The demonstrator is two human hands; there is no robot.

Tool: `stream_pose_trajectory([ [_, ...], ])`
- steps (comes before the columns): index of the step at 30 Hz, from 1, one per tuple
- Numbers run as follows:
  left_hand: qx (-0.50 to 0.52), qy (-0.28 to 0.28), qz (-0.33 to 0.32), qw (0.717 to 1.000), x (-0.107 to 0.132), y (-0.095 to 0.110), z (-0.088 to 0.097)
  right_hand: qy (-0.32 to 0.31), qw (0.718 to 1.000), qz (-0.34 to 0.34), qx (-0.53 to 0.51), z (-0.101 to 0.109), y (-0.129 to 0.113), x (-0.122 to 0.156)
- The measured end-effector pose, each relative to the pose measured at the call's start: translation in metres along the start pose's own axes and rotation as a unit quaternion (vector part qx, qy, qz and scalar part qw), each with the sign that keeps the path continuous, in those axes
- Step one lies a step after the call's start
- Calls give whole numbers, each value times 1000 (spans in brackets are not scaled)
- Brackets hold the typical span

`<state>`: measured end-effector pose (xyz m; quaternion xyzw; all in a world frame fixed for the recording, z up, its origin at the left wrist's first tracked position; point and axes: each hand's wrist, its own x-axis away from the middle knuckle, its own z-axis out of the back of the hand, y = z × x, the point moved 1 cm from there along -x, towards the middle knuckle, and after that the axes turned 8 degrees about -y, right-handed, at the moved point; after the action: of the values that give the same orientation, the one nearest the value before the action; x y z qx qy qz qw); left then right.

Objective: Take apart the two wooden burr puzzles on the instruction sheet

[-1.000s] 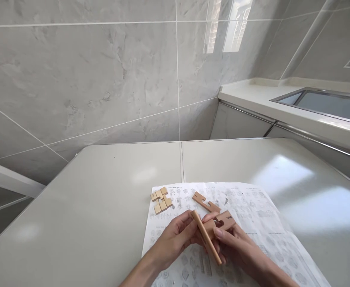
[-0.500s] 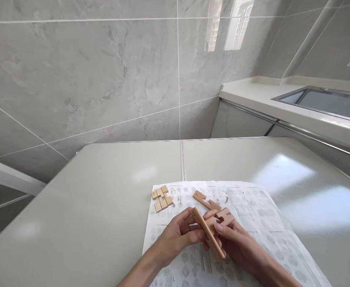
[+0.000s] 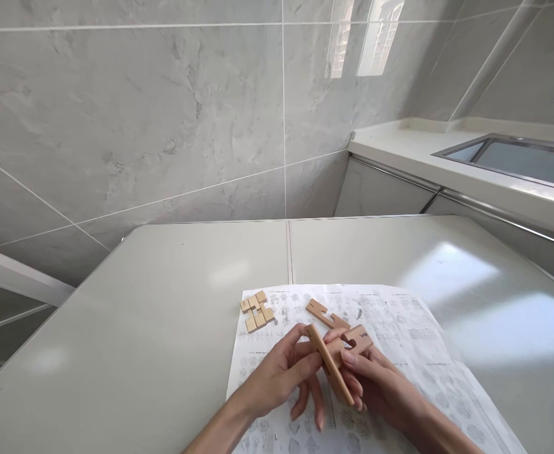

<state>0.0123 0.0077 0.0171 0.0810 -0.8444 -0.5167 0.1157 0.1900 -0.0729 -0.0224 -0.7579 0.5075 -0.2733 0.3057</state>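
My left hand (image 3: 289,372) pinches a long wooden puzzle piece (image 3: 330,367) near its upper part, with the lower fingers hanging loose below. My right hand (image 3: 376,378) is closed on a notched wooden puzzle piece (image 3: 358,340) that bears a dark mark. The two pieces meet crosswise between my hands; how deep they sit in each other is hidden by fingers. Just beyond, another notched wooden piece (image 3: 318,310) lies on the printed sheet (image 3: 409,334). Further left lies a group of small pale wooden blocks (image 3: 259,320), at the sheet's left edge.
The sheet rests on a pale glossy table (image 3: 163,315) with a seam (image 3: 290,252) down its middle. A grey tiled wall (image 3: 163,126) stands behind. At the right, a white counter (image 3: 400,145) holds a metal-framed inset (image 3: 518,161).
The lower fingers of my left hand have come off the joined pieces and now extend downward. Both hands keep hold of the pieces, which have barely moved.
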Motion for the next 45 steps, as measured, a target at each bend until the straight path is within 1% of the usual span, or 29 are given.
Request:
stream_pose_trajectory([
  [3, 10, -24, 15, 1000, 0, 0, 0, -18, 1000, 1, -7, -1, -1, -1],
  [6, 23, -23, -1, 999, 0, -1, 1, -24, 1000, -2, -4, -2, -2, -1],
  [10, 40, -8, -9, 999, -1, -4, 2, -20, 1000, 0, -13, -4, -2, -2],
  [16, 46, -16, -21, 999, -1, -5, 3, -56, 998, 1, -12, -1, 6, -2],
  [20, 51, -19, -35, 998, -2, -5, 1, -37, 999, 18, -9, 0, 7, -3],
  [25, 48, 8, -46, 998, -2, -8, 1, -6, 999, 40, -3, 1, 5, -4],
  [29, 52, -9, -72, 996, -3, -14, 4, 1, 999, 42, -4, 1, 4, -5],
  [32, 67, 1, -91, 994, -2, -16, 5, 12, 998, 50, -20, 0, 5, -4],
  [38, 91, -9, -95, 991, -2, -18, 5, 12, 998, 61, -15, -3, 4, -5],
  [40, 119, -17, -104, 987, -1, -18, 8, 28, 997, 66, -8, -1, -1, -5],
  [42, 143, -13, -111, 983, 0, -18, 10, 66, 995, 80, -3, 5, -10, -5],
  [43, 140, 0, -111, 984, 1, -18, 12, 88, 992, 93, 5, 9, -14, -5],
  [45, 96, 50, -99, 989, 2, -17, 12, 149, 982, 113, 28, 16, -24, -3],
])
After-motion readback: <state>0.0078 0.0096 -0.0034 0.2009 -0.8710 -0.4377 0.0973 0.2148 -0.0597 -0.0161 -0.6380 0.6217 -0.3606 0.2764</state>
